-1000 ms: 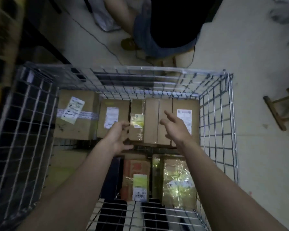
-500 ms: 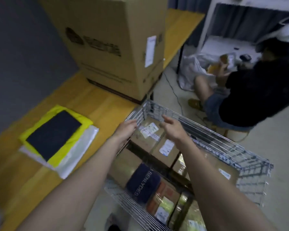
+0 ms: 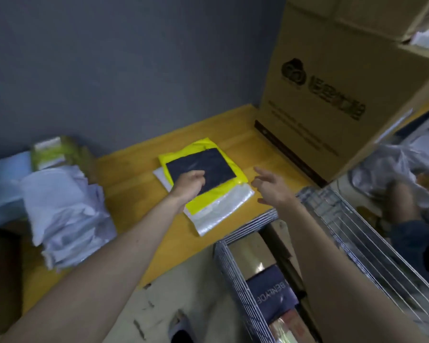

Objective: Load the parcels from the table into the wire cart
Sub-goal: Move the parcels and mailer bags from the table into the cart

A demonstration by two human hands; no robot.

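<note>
Parcels (image 3: 203, 180) stacked flat on surface (image 3: 134, 179) | left hand (image 3: 190, 181) atop black parcel (image 3: 208, 167), grip unclear | right hand (image 3: 274, 188) spread, empty, beside stack for two-handed lift | wire cart (image 3: 235, 263) adjacent.

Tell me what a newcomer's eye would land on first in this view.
The bright yellow parcel stands out on the wooden table, with a black parcel on top and a clear bag beneath. The left hand rests on the black parcel while the right hand hovers open beside the stack. A big cardboard box looms behind, and the wire cart sits lower right.
</note>
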